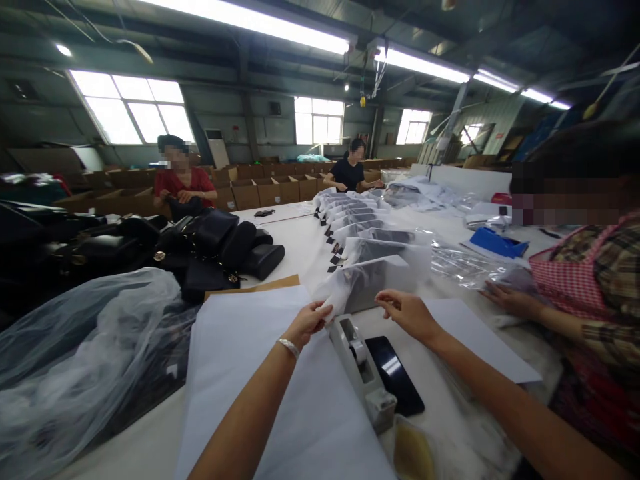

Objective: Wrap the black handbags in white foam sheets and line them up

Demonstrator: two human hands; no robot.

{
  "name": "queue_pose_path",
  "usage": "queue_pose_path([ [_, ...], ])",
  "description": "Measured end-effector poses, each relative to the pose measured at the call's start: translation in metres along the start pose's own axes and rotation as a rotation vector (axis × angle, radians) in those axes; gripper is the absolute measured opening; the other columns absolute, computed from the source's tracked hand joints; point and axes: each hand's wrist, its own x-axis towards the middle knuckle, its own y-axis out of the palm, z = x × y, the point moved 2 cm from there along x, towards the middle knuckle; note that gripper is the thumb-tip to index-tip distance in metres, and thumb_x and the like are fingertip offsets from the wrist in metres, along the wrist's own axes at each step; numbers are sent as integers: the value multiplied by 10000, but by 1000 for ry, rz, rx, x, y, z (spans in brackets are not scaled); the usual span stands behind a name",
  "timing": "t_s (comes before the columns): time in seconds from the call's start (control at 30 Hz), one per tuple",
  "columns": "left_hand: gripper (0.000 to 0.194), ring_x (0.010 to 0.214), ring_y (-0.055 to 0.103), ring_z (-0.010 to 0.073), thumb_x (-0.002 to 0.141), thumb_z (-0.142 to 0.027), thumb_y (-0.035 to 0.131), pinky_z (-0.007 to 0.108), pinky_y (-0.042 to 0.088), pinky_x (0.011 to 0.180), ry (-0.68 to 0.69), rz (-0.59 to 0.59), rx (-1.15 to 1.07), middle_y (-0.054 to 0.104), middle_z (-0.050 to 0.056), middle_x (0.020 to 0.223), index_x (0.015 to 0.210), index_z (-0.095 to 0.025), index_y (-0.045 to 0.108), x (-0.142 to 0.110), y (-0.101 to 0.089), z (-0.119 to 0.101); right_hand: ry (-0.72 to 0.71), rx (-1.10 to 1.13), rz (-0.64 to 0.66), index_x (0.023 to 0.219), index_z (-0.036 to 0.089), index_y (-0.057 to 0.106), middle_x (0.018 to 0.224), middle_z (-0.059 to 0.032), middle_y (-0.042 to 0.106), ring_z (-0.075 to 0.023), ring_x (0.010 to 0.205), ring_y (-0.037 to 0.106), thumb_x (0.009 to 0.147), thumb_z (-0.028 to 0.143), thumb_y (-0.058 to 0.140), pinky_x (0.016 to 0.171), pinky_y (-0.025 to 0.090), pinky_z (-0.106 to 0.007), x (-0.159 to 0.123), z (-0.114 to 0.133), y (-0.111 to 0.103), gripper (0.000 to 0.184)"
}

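Note:
My left hand (307, 325) is closed on the edge of a piece of white wrapping paper (334, 292), at the near end of a row of wrapped packages. The nearest package (373, 283) stands just beyond both hands, something grey showing inside its paper. To its right, my right hand (404, 312) hovers with thumb and fingertips pinched together; whatever may be between them is too small to make out. Between my forearms lie a grey tape dispenser (367, 380) and a black phone (395, 373). A stack of large white sheets (240, 373) spreads under my left forearm.
Black handbags (215, 233) are heaped at left, behind clear plastic film (90, 360). A co-worker in a checked apron (575, 273) reaches in from the right, near plastic bags (465, 263) and a blue object (497, 243). Two more people work across the table; cardboard boxes (245, 195) line the back.

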Motion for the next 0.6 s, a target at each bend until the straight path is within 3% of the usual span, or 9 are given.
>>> queue_pose_path([
  [0.1, 292, 934, 647, 187, 916, -312, 633, 384, 573, 797, 33, -45, 58, 643, 68, 1121, 1160, -155, 604, -2, 2, -4, -156, -314, -109, 1206, 244, 657, 1188, -68, 701, -246, 1041, 674, 887, 220, 589, 945, 523, -375, 28, -9, -17, 327],
  [0.17, 278, 913, 655, 180, 896, -286, 661, 369, 568, 796, 67, -77, 74, 665, 63, 1078, 1134, -148, 622, -3, 3, -6, -216, -468, -100, 1367, 214, 548, 1424, -106, 547, -281, 1312, 497, 874, 192, 600, 1106, 400, -423, 52, -14, -24, 496],
  [0.23, 301, 916, 666, 180, 875, -281, 687, 341, 556, 803, 108, -129, 73, 688, 71, 1062, 1143, -156, 633, -4, 2, -8, -233, -576, -59, 1449, 171, 456, 1530, -142, 411, -310, 1431, 330, 842, 179, 642, 1170, 293, -466, 78, -20, -27, 636],
  [0.33, 358, 1053, 652, 209, 880, -337, 673, 313, 535, 844, 174, -257, 48, 665, 110, 1213, 1204, -194, 620, -7, -6, -8, -231, -635, 29, 1465, 199, 437, 1530, -148, 411, -341, 1448, 289, 795, 180, 706, 1161, 252, -533, 113, -27, -23, 722],
  [0.4, 367, 1175, 602, 237, 886, -360, 656, 330, 528, 887, 210, -337, 35, 595, 124, 1345, 1218, -209, 616, -12, -15, -7, -243, -657, 99, 1433, 246, 480, 1434, -134, 533, -321, 1394, 394, 791, 210, 730, 1148, 252, -541, 128, -30, -18, 690],
  [0.5, 368, 1236, 565, 265, 851, -357, 692, 368, 523, 944, 244, -383, 35, 582, 124, 1366, 1186, -210, 649, -27, -27, -2, -259, -664, 156, 1266, 278, 635, 1225, -91, 681, -274, 1210, 580, 780, 276, 766, 1137, 254, -502, 141, -34, -13, 503],
  [0.6, 372, 1224, 575, 269, 796, -372, 744, 376, 514, 982, 281, -358, 55, 610, 98, 1341, 1135, -228, 694, -52, -37, 2, -235, -653, 133, 1009, 277, 744, 1065, -47, 737, -249, 1070, 646, 747, 318, 807, 1097, 310, -452, 143, -40, -24, 273],
])
